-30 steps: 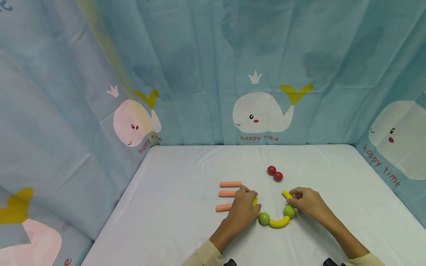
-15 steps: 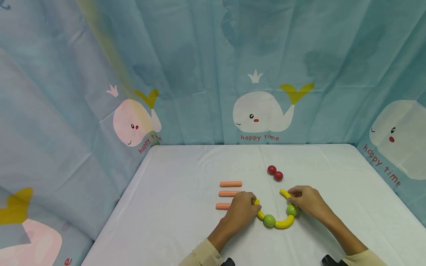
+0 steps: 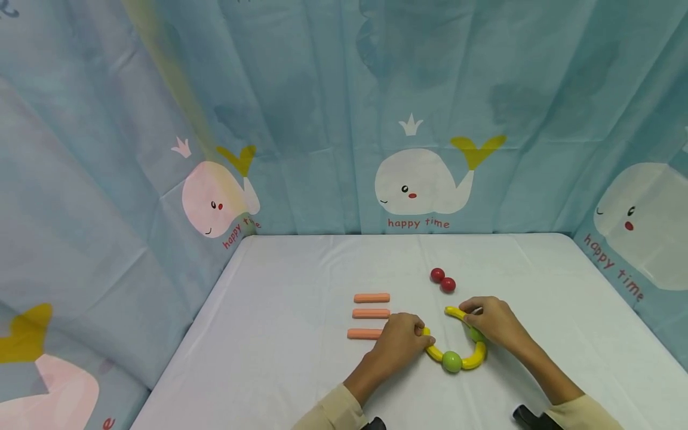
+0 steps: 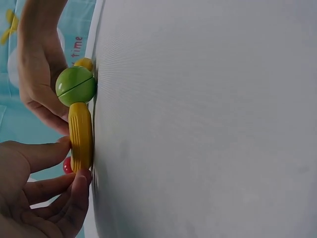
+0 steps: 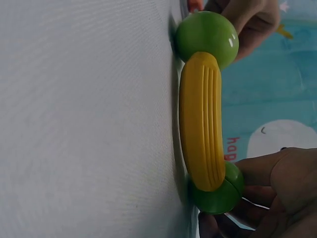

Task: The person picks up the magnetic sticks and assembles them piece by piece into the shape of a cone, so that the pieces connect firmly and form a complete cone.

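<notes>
A chain of yellow curved pieces (image 3: 474, 356) with ridged sides and green balls (image 3: 452, 362) lies on the white table as a U opening away from me. My left hand (image 3: 400, 341) pinches the ridged yellow piece (image 4: 80, 136) at the chain's left end between thumb and fingers. With its fingers on the right-end yellow piece (image 3: 454, 312), my right hand (image 3: 494, 322) holds that side, partly covering the second green ball (image 3: 476, 335). In the right wrist view, my right fingers sit right at the lower green ball (image 5: 218, 196).
Several orange sticks lie left of the chain: a far stick (image 3: 371, 297), a middle one (image 3: 371, 313) and a near stick (image 3: 364, 334), partly behind my left hand. Two red balls (image 3: 448, 285) rest beyond the chain. Blue whale-print cloth (image 3: 312, 179) borders the white table (image 3: 290, 334).
The chain has shifted right and turned so its right end points more to the left. My left hand has moved right with its end, uncovering more of the orange sticks.
</notes>
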Demonstrator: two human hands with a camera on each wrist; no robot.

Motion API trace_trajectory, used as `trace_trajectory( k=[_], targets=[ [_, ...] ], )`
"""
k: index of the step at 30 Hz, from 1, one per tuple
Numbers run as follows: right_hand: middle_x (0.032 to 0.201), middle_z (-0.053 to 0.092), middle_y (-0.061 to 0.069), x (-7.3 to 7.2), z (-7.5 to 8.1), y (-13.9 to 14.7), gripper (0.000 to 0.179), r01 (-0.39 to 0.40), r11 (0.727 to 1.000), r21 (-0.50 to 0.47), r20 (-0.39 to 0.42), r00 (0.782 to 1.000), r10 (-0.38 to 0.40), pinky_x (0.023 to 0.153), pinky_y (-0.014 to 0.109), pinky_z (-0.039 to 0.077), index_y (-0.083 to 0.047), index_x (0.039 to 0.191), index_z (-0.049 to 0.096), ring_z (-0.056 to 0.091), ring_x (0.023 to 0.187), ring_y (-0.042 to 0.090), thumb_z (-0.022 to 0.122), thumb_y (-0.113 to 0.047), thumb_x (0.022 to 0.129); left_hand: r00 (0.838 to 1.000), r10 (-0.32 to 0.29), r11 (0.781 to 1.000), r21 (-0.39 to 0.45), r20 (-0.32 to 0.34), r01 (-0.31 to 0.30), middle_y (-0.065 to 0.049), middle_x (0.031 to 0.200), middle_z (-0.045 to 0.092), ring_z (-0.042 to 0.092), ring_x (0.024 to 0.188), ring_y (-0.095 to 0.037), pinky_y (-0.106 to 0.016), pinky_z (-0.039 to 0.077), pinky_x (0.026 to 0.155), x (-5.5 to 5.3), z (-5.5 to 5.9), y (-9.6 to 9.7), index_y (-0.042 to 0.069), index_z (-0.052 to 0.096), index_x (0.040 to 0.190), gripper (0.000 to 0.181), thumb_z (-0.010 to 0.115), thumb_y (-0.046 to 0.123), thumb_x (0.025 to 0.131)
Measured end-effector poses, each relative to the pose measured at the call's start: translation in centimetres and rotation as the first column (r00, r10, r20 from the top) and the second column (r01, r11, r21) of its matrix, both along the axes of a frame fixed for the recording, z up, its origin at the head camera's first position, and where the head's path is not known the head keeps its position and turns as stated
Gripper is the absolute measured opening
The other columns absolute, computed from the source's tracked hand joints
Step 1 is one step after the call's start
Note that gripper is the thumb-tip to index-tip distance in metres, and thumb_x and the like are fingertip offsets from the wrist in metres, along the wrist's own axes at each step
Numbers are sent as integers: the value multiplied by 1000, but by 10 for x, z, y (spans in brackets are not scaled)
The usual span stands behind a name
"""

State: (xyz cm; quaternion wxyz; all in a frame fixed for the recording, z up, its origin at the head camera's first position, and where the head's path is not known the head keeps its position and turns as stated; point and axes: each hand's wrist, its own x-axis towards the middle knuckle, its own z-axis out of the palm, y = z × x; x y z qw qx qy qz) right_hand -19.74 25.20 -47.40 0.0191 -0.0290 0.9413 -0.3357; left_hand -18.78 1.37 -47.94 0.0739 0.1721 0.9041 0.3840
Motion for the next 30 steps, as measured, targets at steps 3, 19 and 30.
trace_trajectory(
  k=[3,19,30],
  targets=[
    [107,76,14,-2,-1,0,22,4,1000,7,2,1000,-4,82,44,62,2,114,78,67,94,26,71,-3,94,1000,-6,1000,17,-2,6,8,83,60,53,81,-5,-19,46,67,-3,-1,2,3,81,105,24,87,20,90],
    [107,75,16,-3,-1,3,24,16,1000,23,5,1000,-16,86,49,61,4,115,77,67,96,28,70,-5,94,1000,-9,996,87,7,9,6,88,71,58,80,-1,-16,52,72,-20,-5,15,0,80,113,23,82,11,93],
    [102,74,11,1,1,9,26,45,998,35,36,998,-46,85,47,60,5,114,76,64,94,26,72,-7,92,1000,22,994,110,5,-22,5,91,72,57,81,-2,-18,52,73,-23,-6,19,3,80,115,20,77,11,97]
  ],
)
